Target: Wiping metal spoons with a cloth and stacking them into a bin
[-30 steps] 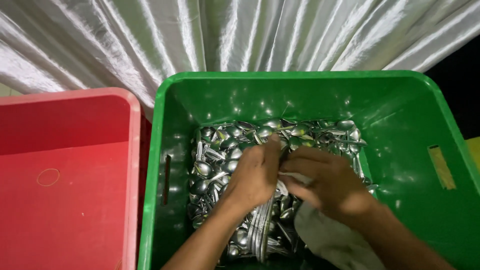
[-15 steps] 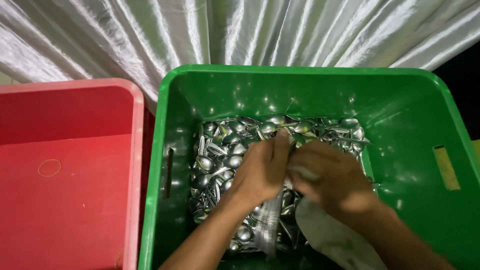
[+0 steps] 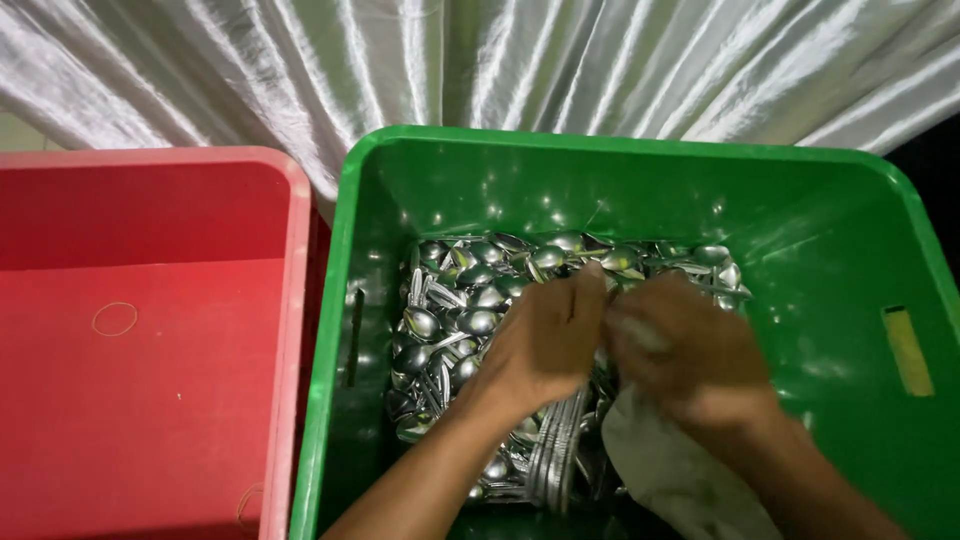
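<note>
Both my hands are down in a green plastic crate [image 3: 830, 230] over a heap of shiny metal spoons [image 3: 470, 300]. My left hand [image 3: 545, 340] is closed around a bundle of spoons [image 3: 556, 462] whose handles hang below my palm. My right hand [image 3: 690, 360], blurred by motion, presses against the left and grips a grey cloth [image 3: 670, 475] that trails toward my wrist. The fingertips of the two hands meet above the pile. What lies between them is hidden.
A red plastic crate [image 3: 150, 350] stands touching the green one on its left, with a thin rubber band [image 3: 115, 319] on its floor. A white satin curtain [image 3: 480, 70] hangs behind both crates. A yellow label [image 3: 908, 350] is stuck on the green crate's right wall.
My hands have stayed pressed together over the spoons, and the right hand with the cloth is now blurred by motion. Both crates sit lower in the picture.
</note>
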